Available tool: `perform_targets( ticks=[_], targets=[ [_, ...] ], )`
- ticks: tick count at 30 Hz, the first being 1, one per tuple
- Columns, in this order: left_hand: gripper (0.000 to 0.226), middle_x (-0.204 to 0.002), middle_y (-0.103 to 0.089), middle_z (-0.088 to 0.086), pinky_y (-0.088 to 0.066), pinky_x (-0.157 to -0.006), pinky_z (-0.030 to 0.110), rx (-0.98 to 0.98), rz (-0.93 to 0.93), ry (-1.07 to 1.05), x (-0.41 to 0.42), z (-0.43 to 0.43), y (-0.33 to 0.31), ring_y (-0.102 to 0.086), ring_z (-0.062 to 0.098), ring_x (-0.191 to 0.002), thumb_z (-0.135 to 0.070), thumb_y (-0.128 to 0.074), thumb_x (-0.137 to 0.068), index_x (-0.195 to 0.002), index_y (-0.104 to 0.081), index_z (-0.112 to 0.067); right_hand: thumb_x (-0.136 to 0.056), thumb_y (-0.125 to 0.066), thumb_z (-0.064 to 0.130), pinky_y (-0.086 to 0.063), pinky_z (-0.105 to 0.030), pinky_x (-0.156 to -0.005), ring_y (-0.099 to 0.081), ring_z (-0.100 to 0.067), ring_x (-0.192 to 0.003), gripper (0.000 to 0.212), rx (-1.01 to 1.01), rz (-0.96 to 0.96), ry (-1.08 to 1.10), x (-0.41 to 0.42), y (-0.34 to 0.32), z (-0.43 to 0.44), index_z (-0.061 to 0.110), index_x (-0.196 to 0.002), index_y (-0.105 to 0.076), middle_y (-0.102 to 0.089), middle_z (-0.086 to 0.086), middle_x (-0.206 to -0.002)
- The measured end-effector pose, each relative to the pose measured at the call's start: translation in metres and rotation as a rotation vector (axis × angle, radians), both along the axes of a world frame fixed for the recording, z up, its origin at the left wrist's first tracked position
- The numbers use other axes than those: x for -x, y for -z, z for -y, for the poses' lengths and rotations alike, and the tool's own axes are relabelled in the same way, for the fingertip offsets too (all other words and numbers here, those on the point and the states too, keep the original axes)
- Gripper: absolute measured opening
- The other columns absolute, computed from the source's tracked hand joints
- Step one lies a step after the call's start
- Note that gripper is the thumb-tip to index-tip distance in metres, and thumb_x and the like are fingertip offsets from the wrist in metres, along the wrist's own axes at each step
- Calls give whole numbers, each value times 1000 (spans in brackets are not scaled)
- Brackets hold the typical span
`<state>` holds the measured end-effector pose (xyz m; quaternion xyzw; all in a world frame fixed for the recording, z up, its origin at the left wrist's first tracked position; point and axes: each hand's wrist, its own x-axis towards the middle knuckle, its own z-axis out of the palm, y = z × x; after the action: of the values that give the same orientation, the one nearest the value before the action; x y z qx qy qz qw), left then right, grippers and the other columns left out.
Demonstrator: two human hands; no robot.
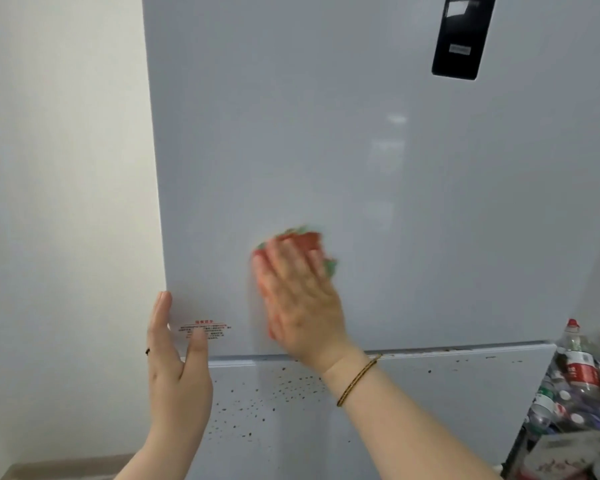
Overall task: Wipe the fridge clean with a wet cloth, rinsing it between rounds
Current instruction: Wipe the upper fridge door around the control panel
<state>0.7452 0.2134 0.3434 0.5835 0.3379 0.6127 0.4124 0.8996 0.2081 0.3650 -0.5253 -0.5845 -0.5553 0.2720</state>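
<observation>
Red cloth (303, 239) under flat right hand (300, 299); fingers (284, 263) straight.

The red-and-green cloth (309, 237) is mostly hidden beneath the blurred fingers (284, 261) of the right hand (300, 299). The red print on the label (210, 329), beside the fingers (161, 313) of the left hand (174, 355), cannot be read.

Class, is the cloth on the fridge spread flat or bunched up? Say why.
Bunched up: the cloth shows only as a small wad past the right hand pressing it to the fridge. Blur hides folds.
</observation>
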Motion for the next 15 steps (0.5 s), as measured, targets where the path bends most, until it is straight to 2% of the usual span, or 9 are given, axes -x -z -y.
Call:
perform_targets(
  ticks=[1, 3, 4, 6, 8, 9, 11, 13, 15],
  targets=[
    [54, -132, -31, -16, -24, -105, 26, 9, 20, 13, 3, -1, 0, -31, 4, -124, -2, -40, -93, -136, -26, -32, -96, -17, 21, -7, -35, -116, -1, -15, -144, 48, 52, 99, -13, -2, -1, 0, 16, -143, -22, -27, -4, -143],
    [49, -130, -39, -17, -27, -104, 29, 0, 76, 50, 10, -6, -2, -39, 1, -119, -7, -45, -93, -125, -31, -41, -96, -20, 20, -7, -34, -117, -3, -14, -144, 43, 18, 137, -16, -21, -11, 9, 12, -136, -32, -28, -2, -144],
    [46, -126, -44, -20, -29, -103, 29, -12, 99, 69, 15, -9, -4, -43, -5, -115, -15, -52, -90, -118, -33, -46, -97, -20, 22, -6, -33, -117, -5, -16, -144, 42, -62, 55, 10, -33, -19, 15, 11, -135, -33, -25, -2, -147],
    [43, -116, -48, -27, -32, -96, 26, -35, 107, 95, 23, -12, -10, -47, -19, -103, -37, -52, -75, -111, -34, -53, -97, -23, 23, -5, -30, -115, -16, -24, -139, 41, -304, -295, 55, -51, -40, 23, 6, -133, -32, -27, -12, -148],
    [42, -112, -47, -29, -33, -92, 25, -38, 85, 104, 25, -14, -15, -49, -19, -97, -29, -54, -82, -111, -34, -51, -93, -28, 18, -6, -30, -113, -22, -31, -131, 44, -518, -593, 55, -42, -53, 18, 0, -133, -32, -36, -27, -140],
    [42, -112, -46, -28, -32, -92, 26, -39, 78, 105, 24, -15, -17, -49, -15, -98, -17, -51, -90, -113, -33, -47, -93, -28, 20, -6, -31, -113, -21, -32, -132, 45, -538, -633, 40, -30, -53, 11, -2, -133, -32, -37, -28, -139],
    [43, -120, -45, -19, -31, -93, 27, -51, 59, 95, 21, -16, -23, -47, -4, -102, -6, -37, -95, -124, -31, -38, -95, -21, 24, -3, -33, -114, -8, -25, -141, 49, -356, -447, 36, 1, -38, -6, 5, -140, -25, -26, -19, -147],
    [46, -126, -41, -13, -29, -94, 26, -53, 56, 92, 18, -18, -31, -43, 4, -108, -6, -34, -95, -135, -30, -28, -96, -13, 23, -1, -35, -117, 3, -16, -144, 50, -78, -84, 31, 17, -16, -11, 15, -145, -14, -7, -6, -155],
    [46, -126, -39, -14, -27, -93, 24, -47, 71, 102, 16, -20, -37, -40, 3, -110, -8, -35, -96, -139, -29, -23, -96, -13, 21, -2, -35, -118, 4, -15, -143, 50, 35, 126, 25, 0, -15, -3, 16, -146, -13, -10, -2, -154]
  ],
)
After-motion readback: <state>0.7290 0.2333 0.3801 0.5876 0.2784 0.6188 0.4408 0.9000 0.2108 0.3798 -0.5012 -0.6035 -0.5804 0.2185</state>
